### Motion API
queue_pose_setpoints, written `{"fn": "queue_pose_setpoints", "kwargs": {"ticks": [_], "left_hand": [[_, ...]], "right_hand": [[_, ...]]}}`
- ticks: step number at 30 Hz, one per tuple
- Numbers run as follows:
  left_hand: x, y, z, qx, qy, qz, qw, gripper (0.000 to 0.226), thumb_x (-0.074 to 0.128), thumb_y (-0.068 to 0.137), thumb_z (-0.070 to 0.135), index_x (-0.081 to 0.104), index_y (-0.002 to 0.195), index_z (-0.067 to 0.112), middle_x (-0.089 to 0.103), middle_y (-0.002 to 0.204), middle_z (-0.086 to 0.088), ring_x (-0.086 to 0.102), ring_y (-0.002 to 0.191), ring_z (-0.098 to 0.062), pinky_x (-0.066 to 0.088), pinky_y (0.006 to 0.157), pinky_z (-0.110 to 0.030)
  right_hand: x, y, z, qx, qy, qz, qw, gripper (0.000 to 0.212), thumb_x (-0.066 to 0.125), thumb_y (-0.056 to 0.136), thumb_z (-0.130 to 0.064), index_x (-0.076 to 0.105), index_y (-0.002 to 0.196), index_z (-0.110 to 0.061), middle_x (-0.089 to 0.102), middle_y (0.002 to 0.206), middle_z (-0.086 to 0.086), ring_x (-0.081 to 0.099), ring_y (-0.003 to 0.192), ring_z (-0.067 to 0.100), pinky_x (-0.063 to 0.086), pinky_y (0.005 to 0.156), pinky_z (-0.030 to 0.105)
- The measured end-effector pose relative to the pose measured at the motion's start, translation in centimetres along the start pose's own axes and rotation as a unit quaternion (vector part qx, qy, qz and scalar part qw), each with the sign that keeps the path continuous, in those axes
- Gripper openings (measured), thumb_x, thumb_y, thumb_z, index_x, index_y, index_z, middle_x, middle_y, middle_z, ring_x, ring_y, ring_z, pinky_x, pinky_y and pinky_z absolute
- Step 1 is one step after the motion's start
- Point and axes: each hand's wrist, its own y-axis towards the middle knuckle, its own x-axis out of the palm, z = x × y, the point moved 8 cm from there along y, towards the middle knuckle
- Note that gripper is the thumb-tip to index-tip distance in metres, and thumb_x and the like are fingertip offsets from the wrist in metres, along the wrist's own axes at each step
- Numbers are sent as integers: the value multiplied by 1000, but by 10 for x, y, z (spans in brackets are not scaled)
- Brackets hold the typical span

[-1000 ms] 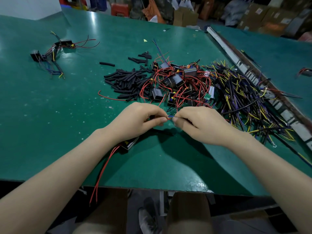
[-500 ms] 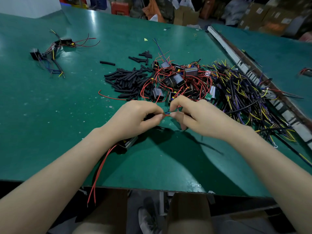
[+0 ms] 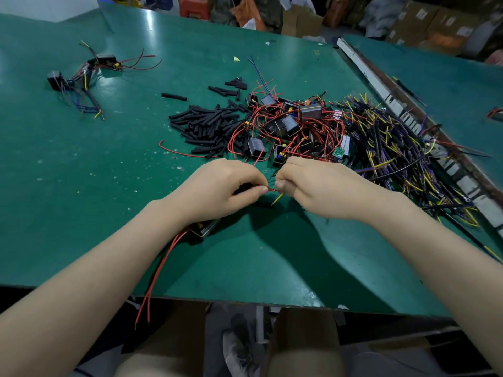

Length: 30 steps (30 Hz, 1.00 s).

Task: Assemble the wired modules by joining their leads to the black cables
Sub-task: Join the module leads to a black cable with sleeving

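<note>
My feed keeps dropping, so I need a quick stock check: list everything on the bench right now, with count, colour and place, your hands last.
Table: one, green, under everything.
Heat-shrink tubes: many, black, heap at centre, a few loose behind it.
Wired modules: a pile, count unclear, black boxes with red leads, right of the tubes.
Black cables: many, black with yellow and purple wires, heap at right.
Finished assemblies: small cluster, black with mixed wires, far left.
Module in work: one, black, under the left wrist, red leads trailing off the near edge.
Metal rail: one, whitish, along the table's right side.
Left hand: pinches a red lead.
Right hand: pinches the wire end that meets it, a yellow wire below.
</note>
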Motion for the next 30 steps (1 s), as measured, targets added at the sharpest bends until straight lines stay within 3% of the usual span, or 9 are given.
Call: {"fn": "queue_pose_setpoints", "kwargs": {"ticks": [3, 5, 9, 13, 16, 19, 22, 26, 30], "left_hand": [[-3, -3, -11, -46, -62, -3, 997, 18, 58, 92, 23, 70, 90, 11, 69, 75, 3, 61, 70, -15, 49, 69, -32], [-2, -3, -15, -70, -93, -16, 993, 13, 60, 93, 22, 70, 90, 13, 69, 72, 4, 61, 69, -11, 47, 68, -26], [6, -2, -17, -100, -135, -54, 984, 11, 60, 93, 23, 70, 91, 17, 69, 71, 10, 61, 68, -4, 38, 59, -10], [6, -2, -18, -106, -158, -46, 981, 12, 60, 92, 26, 70, 91, 19, 69, 71, 10, 60, 66, -11, 40, 57, -16], [-1, 0, -12, -77, -139, -14, 987, 10, 61, 91, 20, 69, 90, 14, 68, 73, 9, 59, 69, -6, 44, 65, -17], [-11, 3, -3, -41, -89, 17, 995, 11, 64, 89, 18, 68, 86, 9, 67, 74, 6, 59, 69, -8, 47, 69, -26], [-20, 6, 10, 14, 21, 46, 999, 17, 62, 87, 24, 68, 82, 8, 66, 72, 2, 61, 69, -19, 44, 67, -33], [-21, 8, 28, 79, 136, 60, 986, 18, 57, 89, 22, 65, 79, 10, 63, 71, -2, 61, 70, -25, 43, 64, -38], [-20, 5, 36, 88, 186, 79, 975, 15, 59, 90, 17, 65, 78, 11, 63, 71, 0, 59, 69, -25, 41, 62, -36]], "right_hand": [[-13, -9, -11, -33, -10, 53, 998, 48, 28, 90, -55, 60, 108, -23, 54, 105, -6, 57, 93, 18, 41, 65, 32], [-19, -17, -21, -76, -9, 73, 994, 46, 43, 88, -56, 63, 104, -18, 59, 100, -1, 61, 80, 23, 47, 56, 35], [-30, -29, -35, -125, -85, 167, 974, 30, 50, 92, -29, 70, 86, -8, 61, 76, 8, 62, 56, 30, 43, 35, 32], [-31, -34, -33, -94, -71, 197, 973, 35, 45, 97, -32, 69, 84, -11, 61, 73, 3, 63, 62, 27, 39, 38, 30], [-26, -25, -10, 32, 96, 154, 983, 30, 48, 98, -38, 67, 86, -18, 58, 70, -7, 58, 67, 21, 46, 55, 33], [-15, -14, 5, 120, 258, 88, 954, 30, 53, 96, -33, 64, 69, -24, 44, 43, -10, 39, 43, 5, 33, 46, 19], [-5, -10, 15, 210, 404, 23, 890, 32, 55, 93, -22, 62, 62, -20, 34, 40, -11, 29, 39, 5, 25, 39, 17], [16, -16, 19, 300, 523, -114, 789, 20, 52, 91, -21, 55, 72, -17, 29, 44, -12, 26, 34, 4, 12, 35, 10], [22, -19, 20, 312, 566, -129, 752, 18, 50, 91, -22, 51, 74, -17, 31, 47, -12, 25, 32, 2, 12, 32, 11]]}}
